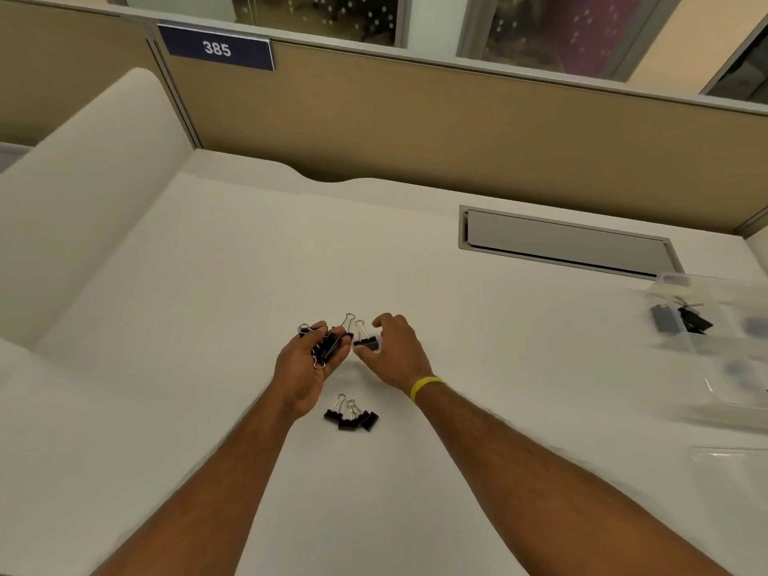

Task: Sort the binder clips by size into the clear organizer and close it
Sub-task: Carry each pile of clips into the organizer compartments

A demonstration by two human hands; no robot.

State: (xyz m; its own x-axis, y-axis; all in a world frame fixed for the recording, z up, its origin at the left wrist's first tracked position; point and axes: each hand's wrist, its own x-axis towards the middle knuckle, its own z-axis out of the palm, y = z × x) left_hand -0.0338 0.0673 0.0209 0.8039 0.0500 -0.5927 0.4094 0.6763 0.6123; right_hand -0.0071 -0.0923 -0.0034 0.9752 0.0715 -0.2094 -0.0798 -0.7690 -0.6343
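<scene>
I see one white desk (208,284) filling most of the frame, backed by a tan partition (415,126) that carries one dark plate reading 385 (217,48) at the upper left. One grey cable hatch (565,243) is set into the desk at the right of centre.

At the right edge lies one clear organizer (702,355), lid open; I can make out dark clips (681,320) in it, but not how many or which compartments, since the plastic blurs them.

My two hands are out over the middle of the desk, close together but not touching. The left hand (307,367) is palm up, its fingers curled around a bunch of black binder clips (328,345); I count several, perhaps four, though they overlap too much to be sure. The right hand (399,351), with one yellow wristband (424,388), pinches a single binder clip (366,342) between thumb and fingers, just beside the left hand's fingertips.

Below the hands, toward the lower centre, a small heap of clips (351,417) sits on the desk: three black bodies as far as I can count, their wire handles tangled together.
</scene>
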